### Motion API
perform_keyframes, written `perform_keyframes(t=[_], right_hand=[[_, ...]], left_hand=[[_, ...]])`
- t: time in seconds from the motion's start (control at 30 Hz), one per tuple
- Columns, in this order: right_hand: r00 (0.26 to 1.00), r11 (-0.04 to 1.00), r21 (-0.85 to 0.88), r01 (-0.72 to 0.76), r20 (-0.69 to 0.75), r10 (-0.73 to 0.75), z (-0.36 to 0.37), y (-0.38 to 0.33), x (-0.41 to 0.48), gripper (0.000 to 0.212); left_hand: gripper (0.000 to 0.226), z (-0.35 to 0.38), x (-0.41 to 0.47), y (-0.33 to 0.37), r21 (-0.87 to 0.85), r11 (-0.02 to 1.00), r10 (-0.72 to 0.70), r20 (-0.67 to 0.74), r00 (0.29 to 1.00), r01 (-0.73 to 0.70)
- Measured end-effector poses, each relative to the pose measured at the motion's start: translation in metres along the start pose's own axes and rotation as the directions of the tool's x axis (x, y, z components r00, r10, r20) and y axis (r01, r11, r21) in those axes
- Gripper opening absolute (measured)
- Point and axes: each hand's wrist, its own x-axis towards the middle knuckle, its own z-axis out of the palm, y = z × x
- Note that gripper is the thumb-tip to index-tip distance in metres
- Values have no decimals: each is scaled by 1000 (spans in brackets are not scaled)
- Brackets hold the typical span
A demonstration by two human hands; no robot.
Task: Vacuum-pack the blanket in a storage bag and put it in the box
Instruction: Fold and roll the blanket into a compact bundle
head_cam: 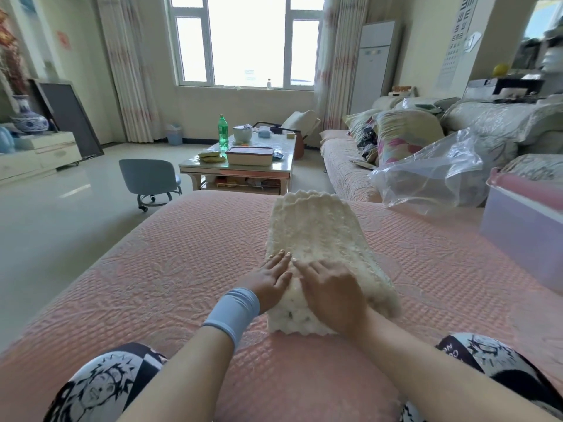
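- The cream blanket (pixel 316 233) is laid on the pink quilted cover (pixel 182 254), folded into a long strip, with its long axis running away from the person toward the coffee table (pixel 237 170).
- Its thick near end is pressed flat by the left hand (pixel 268 280) and right hand (pixel 332 295), fingers straight and close together.
- A clear storage bag (pixel 432 175) and a lidded box (pixel 524 236) are seen at the right.

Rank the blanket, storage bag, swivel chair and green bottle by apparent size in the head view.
1. blanket, though it lies nearest the camera
2. storage bag, close behind, so their true order is unsure
3. swivel chair
4. green bottle
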Motion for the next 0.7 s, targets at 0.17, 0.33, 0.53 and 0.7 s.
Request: perform_keyframes(t=[0.17, 0.33, 0.53, 0.7], right_hand=[[936, 968, -246, 43, 348, 47, 21, -11, -24, 108], [940, 960, -280, 23, 332, 74, 29, 3, -15, 108], [961, 951, -269, -152, 183, 205, 30, 15, 8, 67], [908, 909, -27, -416, 35, 417, 16, 32, 27, 103]], left_hand=[[55, -3, 1, -3, -148, 987, -59, 10, 998, 60], [55, -8, 13, -7, -542, 823, -238, -53, 970, 173], [50, -15, 12, -2, -583, 771, -337, -30, 941, 258], [77, -20, 11, 29, -864, 324, -323, 282, 903, 386]])
